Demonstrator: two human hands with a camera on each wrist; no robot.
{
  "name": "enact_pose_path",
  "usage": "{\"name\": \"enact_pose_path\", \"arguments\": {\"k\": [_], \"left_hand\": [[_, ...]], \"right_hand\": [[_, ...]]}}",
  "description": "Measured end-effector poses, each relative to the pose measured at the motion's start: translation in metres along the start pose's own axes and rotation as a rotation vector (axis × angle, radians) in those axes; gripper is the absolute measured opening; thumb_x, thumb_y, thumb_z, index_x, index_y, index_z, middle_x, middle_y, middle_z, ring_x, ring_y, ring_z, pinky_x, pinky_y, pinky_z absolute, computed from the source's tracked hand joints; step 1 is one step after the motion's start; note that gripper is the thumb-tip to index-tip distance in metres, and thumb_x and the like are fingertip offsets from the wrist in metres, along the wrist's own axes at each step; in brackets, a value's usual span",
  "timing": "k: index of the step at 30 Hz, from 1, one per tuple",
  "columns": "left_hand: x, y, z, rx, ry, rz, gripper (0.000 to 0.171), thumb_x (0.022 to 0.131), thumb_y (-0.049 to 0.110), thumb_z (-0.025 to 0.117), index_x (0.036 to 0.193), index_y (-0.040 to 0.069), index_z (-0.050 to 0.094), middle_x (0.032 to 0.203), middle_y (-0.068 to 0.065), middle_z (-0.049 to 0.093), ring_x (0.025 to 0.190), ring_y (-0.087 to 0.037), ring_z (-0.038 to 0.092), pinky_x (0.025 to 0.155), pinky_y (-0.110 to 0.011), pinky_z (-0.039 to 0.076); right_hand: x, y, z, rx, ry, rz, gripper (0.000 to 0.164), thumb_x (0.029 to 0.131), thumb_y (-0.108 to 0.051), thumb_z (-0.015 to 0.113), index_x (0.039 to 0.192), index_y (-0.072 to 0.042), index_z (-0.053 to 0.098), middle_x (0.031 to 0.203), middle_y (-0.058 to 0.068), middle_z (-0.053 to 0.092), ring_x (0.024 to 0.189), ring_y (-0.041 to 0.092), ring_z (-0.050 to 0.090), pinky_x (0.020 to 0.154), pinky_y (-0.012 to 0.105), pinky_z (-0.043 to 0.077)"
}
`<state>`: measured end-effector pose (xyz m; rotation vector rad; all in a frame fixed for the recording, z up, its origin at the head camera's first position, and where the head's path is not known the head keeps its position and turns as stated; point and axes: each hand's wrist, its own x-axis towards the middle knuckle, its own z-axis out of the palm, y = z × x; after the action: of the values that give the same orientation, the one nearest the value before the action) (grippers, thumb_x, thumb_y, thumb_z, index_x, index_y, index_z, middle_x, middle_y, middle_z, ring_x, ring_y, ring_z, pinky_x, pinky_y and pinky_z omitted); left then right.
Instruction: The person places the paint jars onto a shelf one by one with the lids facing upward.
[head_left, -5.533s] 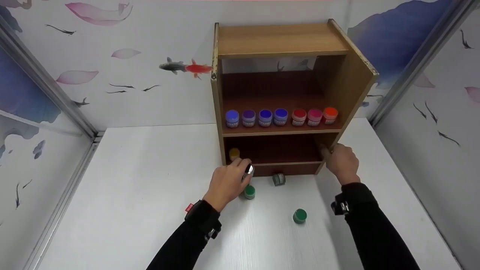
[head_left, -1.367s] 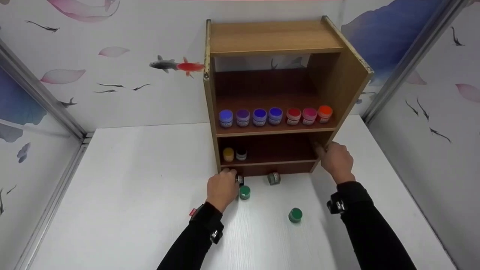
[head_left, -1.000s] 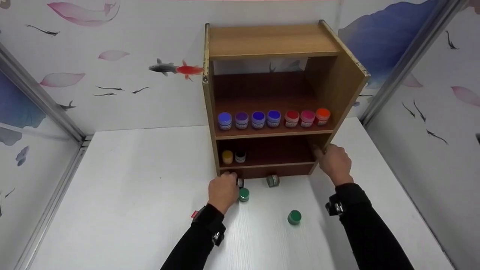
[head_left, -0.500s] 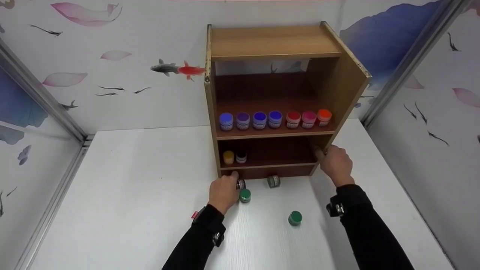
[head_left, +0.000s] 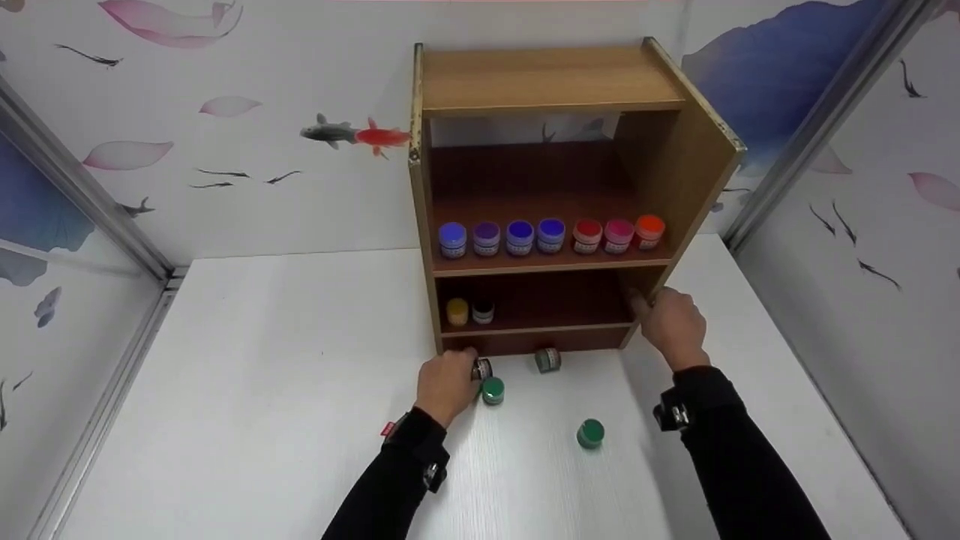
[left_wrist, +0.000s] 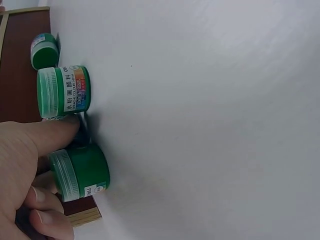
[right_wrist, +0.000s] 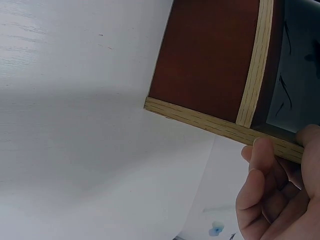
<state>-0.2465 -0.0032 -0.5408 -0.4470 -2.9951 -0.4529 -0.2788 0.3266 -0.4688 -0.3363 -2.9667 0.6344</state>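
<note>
My left hand (head_left: 448, 386) is low in front of the wooden shelf unit (head_left: 551, 79). In the left wrist view its thumb and curled fingers grip a green gouache paint jar (left_wrist: 82, 172); the head view mostly hides this jar under the hand. Beside the thumb stands another green paint jar (head_left: 493, 391), with a dark labelled paint jar (head_left: 482, 368) just behind. My right hand (head_left: 673, 328) holds the unit's right side panel (right_wrist: 200, 124), thumb inside and fingers outside.
Several blue, purple, red and orange jars (head_left: 551, 235) line the middle shelf. On the lower shelf are a yellow jar (head_left: 457, 312) and a black-lidded jar (head_left: 483, 311). A tipped grey-green jar (head_left: 547, 360) lies by the base; a green jar (head_left: 590, 433) stands nearer.
The black-lidded jar, earlier in my left hand, now stands beside the yellow one. That hand has lowered to the table jars, nudging the nearby green jar slightly right. My right hand stays put.
</note>
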Motion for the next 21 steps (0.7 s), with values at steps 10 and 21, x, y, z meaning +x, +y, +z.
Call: {"name": "enact_pose_path", "arguments": {"k": [10, 21], "left_hand": [[-0.0027, -0.0014, -0.0010, -0.043, -0.049, -0.012, 0.035, 0.081, 0.029, 0.079, 0.105, 0.008, 0.066, 0.087, -0.009, 0.074, 0.072, -0.024, 0.070, 0.060, -0.036, 0.054], [-0.0034, -0.0015, -0.0019, -0.063, -0.030, -0.007, 0.030, 0.085, 0.020, 0.073, 0.111, 0.008, 0.064, 0.089, -0.011, 0.073, 0.074, -0.024, 0.070, 0.060, -0.037, 0.054]], "right_hand": [[-0.0009, -0.0007, -0.0010, 0.008, -0.005, 0.002, 0.055, 0.101, -0.043, 0.044, 0.106, 0.006, 0.068, 0.082, 0.019, 0.071, 0.062, 0.022, 0.059, 0.047, 0.027, 0.038], [0.0003, -0.0011, -0.0016, 0.012, -0.022, 0.006, 0.059, 0.101, -0.046, 0.042, 0.111, 0.007, 0.066, 0.082, 0.019, 0.071, 0.062, 0.022, 0.058, 0.047, 0.027, 0.037]]}}
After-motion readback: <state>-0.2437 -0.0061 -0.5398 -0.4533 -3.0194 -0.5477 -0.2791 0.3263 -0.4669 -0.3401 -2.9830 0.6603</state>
